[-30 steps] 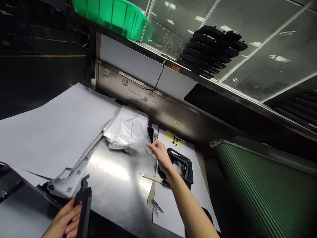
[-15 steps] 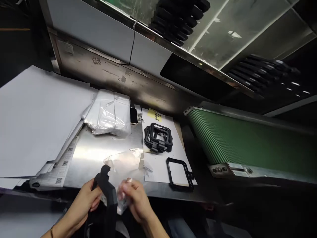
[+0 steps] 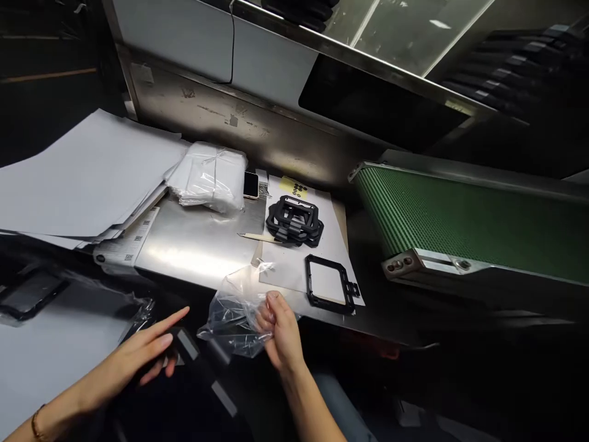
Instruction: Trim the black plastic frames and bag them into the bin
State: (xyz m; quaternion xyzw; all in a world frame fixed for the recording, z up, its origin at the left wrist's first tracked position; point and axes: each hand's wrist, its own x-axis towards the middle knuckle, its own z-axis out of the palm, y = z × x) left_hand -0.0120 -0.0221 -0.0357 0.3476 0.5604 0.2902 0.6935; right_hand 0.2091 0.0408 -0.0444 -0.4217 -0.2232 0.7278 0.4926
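My left hand (image 3: 145,356), index finger stretched out, holds a dark frame-like part (image 3: 205,371) between thumb and lower fingers. Pale grey strips show on this part; its lower end fades into the dark. My right hand (image 3: 281,325) is closed on the edge of a clear plastic bag (image 3: 237,313), which hangs in front of the table edge beside the dark part. Just beyond the right hand, a single black rectangular frame (image 3: 313,282) lies on white paper (image 3: 285,270). Farther back sits a small pile of similar black frames (image 3: 294,222).
A pale pointed tool (image 3: 255,237) lies beside the pile. Behind are a phone (image 3: 251,185), a bundle of clear-wrapped white bags (image 3: 216,175) and large white sheets (image 3: 101,178). A green conveyor belt (image 3: 442,215) runs at the right. Another bagged frame (image 3: 34,307) lies lower left.
My hands have moved apart, the left one lower and leftward, the right one rightward with the bag. The dark part has tilted and dropped. The camera view has shifted, uncovering the pale tool.
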